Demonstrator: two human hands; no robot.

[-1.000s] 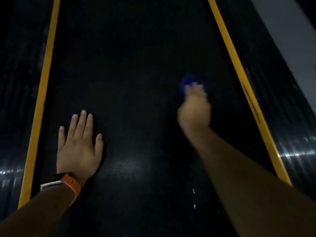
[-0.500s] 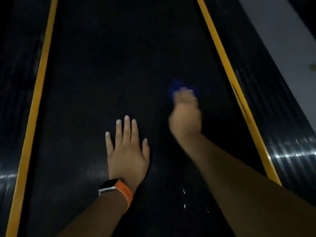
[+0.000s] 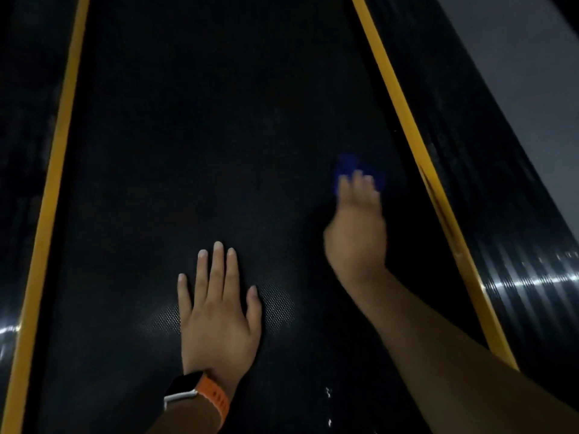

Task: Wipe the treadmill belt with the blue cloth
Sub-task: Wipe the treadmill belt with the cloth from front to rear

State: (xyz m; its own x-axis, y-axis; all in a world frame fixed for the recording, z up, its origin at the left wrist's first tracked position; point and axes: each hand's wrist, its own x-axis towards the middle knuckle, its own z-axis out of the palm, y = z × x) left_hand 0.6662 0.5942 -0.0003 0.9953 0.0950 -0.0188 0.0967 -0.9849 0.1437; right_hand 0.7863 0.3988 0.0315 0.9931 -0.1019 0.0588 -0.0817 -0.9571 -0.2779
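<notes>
The black treadmill belt (image 3: 200, 145) fills the middle of the view, running away from me. My right hand (image 3: 357, 233) presses a small blue cloth (image 3: 346, 166) onto the belt near its right edge; only the cloth's far part shows past my fingertips. My left hand (image 3: 219, 311) lies flat on the belt with fingers spread, palm down, holding nothing. An orange-strapped watch (image 3: 200, 396) sits on that wrist.
Yellow strips run along both sides of the belt, a left strip (image 3: 54, 189) and a right strip (image 3: 416, 151). Outside them lie dark ribbed side rails (image 3: 501, 214). A pale grey floor (image 3: 529, 73) shows at the far right. Small white specks (image 3: 328, 393) lie on the belt near me.
My left hand slid from the belt's left side toward the middle and now rests there. My right hand with the cloth stays by the right edge, shifting slightly on the belt.
</notes>
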